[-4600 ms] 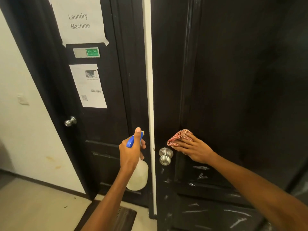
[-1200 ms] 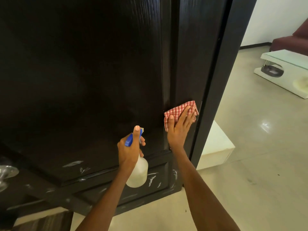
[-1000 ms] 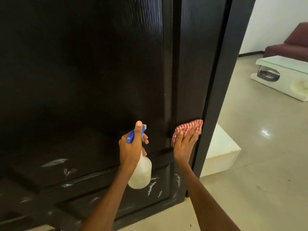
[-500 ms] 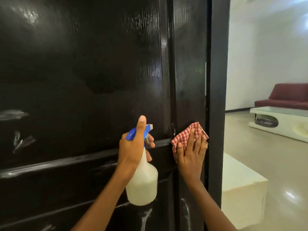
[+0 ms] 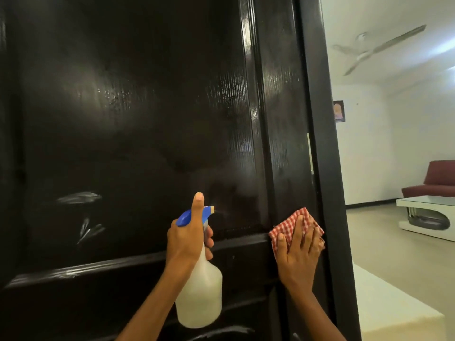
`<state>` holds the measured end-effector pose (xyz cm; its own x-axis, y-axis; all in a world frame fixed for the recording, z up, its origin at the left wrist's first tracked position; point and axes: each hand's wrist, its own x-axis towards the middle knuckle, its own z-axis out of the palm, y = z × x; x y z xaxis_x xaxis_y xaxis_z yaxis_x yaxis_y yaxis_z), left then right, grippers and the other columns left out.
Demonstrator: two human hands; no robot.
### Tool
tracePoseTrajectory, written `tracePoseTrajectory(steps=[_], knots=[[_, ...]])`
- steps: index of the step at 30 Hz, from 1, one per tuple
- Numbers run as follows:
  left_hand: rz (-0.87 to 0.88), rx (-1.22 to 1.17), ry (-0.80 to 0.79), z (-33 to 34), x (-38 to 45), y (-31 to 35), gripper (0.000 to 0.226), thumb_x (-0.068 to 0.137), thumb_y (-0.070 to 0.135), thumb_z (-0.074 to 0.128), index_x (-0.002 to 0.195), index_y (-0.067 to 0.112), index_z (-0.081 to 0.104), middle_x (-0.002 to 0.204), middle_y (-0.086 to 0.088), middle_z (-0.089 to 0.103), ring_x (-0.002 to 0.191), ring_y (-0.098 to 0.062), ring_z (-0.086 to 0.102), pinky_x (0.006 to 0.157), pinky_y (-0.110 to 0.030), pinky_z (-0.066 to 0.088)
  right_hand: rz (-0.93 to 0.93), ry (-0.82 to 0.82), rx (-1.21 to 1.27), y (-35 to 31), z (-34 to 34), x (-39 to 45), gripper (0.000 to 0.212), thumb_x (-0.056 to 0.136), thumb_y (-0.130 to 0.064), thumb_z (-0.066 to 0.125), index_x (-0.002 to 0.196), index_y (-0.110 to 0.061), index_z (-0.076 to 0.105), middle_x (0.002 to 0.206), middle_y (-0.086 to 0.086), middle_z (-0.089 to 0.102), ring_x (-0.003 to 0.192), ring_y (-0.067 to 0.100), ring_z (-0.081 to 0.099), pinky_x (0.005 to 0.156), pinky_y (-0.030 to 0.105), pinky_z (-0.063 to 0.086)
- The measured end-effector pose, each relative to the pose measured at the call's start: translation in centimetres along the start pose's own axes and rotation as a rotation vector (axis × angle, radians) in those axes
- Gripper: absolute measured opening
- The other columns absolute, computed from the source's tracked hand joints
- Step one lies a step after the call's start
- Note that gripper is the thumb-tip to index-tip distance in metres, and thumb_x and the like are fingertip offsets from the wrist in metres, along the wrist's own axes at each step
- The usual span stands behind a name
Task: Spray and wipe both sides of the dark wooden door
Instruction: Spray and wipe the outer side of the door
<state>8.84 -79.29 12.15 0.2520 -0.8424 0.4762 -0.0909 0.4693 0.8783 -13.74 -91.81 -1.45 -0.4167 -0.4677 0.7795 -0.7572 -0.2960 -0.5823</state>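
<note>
Filling most of the view, the dark wooden door (image 5: 138,124) stands just beyond every fingertip, its glossy panel reaching far above and to the left of the fingers, with pale smears on it well left of the left hand's fingers and a faint wet sheen high above them. Its horizontal rail runs behind the left hand's fingers and meets the stile under the right hand's fingers. Right of the right fingers rises the black door frame (image 5: 322,143), and past it lies a room: a white wall, a ceiling fan (image 5: 369,49) far above the fingers, a maroon sofa (image 5: 433,183) and a white low table (image 5: 428,217) well to the right of them, and a pale block (image 5: 384,306) on the floor below and right of them.

A translucent white spray bottle (image 5: 199,294) hangs below the left hand (image 5: 187,242), whose fingers curl round the neck under the blue trigger head (image 5: 194,215); the thumb points straight up over the head, and the nozzle faces the door just right of it.

The right hand (image 5: 298,254) lies flat with fingers straight and slightly spread, pressing a red-and-white checked cloth (image 5: 290,225) against the door's right stile; the cloth shows above and left of the fingertips.
</note>
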Motion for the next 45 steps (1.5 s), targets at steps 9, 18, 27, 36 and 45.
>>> tracePoseTrajectory(steps=[9,18,27,36,45], knots=[[0.061,0.11,0.086,-4.5,-0.6,0.1,0.081,0.085,0.074,0.041,0.077,-0.002,0.067,0.069,-0.015,0.071,0.043,-0.027,0.056,0.05,-0.034,0.052,-0.3,-0.017,-0.122,-7.8,0.6,2.3,0.071,0.102,-0.057,0.024,0.16,-0.027,-0.005,0.168,0.005,-0.01,0.154,0.03,-0.008,0.118,0.068,0.004],[0.211,0.176,0.134,-7.5,-2.1,-1.0,0.07,0.092,0.063,0.042,0.069,0.003,0.066,0.064,-0.01,0.069,0.044,-0.034,0.06,0.052,-0.039,0.054,-0.775,0.009,-0.165,-22.0,1.9,5.1,0.065,0.101,-0.055,0.035,0.16,-0.033,0.016,0.169,0.004,0.006,0.155,0.028,-0.001,0.118,0.066,0.007],[0.21,0.101,0.037,-4.7,-3.3,-0.1,0.075,0.09,0.067,0.04,0.069,0.0,0.065,0.065,-0.012,0.069,0.046,-0.036,0.059,0.046,-0.034,0.051,-0.766,0.063,-0.283,-14.1,-1.4,10.8,0.059,0.102,-0.052,0.032,0.158,-0.032,0.026,0.165,0.008,0.022,0.152,0.031,0.02,0.117,0.061,0.021],[0.196,0.11,-0.004,-2.3,-2.6,0.5,0.077,0.087,0.069,0.04,0.07,-0.001,0.066,0.065,-0.013,0.069,0.042,-0.032,0.056,0.048,-0.035,0.053,-0.397,-0.049,-0.123,-14.0,-2.6,10.6,0.065,0.104,-0.058,0.016,0.159,-0.033,-0.011,0.169,0.002,-0.004,0.155,0.023,-0.007,0.124,0.055,0.0],[0.151,0.13,-0.037,-0.7,-4.3,-1.8,0.076,0.087,0.068,0.04,0.071,-0.001,0.066,0.065,-0.013,0.069,0.04,-0.029,0.056,0.049,-0.035,0.053,-0.391,-0.119,-0.212,-2.4,0.5,-2.7,0.065,0.105,-0.055,0.017,0.16,-0.029,-0.004,0.168,-0.003,-0.009,0.155,0.02,-0.003,0.121,0.054,0.01]])
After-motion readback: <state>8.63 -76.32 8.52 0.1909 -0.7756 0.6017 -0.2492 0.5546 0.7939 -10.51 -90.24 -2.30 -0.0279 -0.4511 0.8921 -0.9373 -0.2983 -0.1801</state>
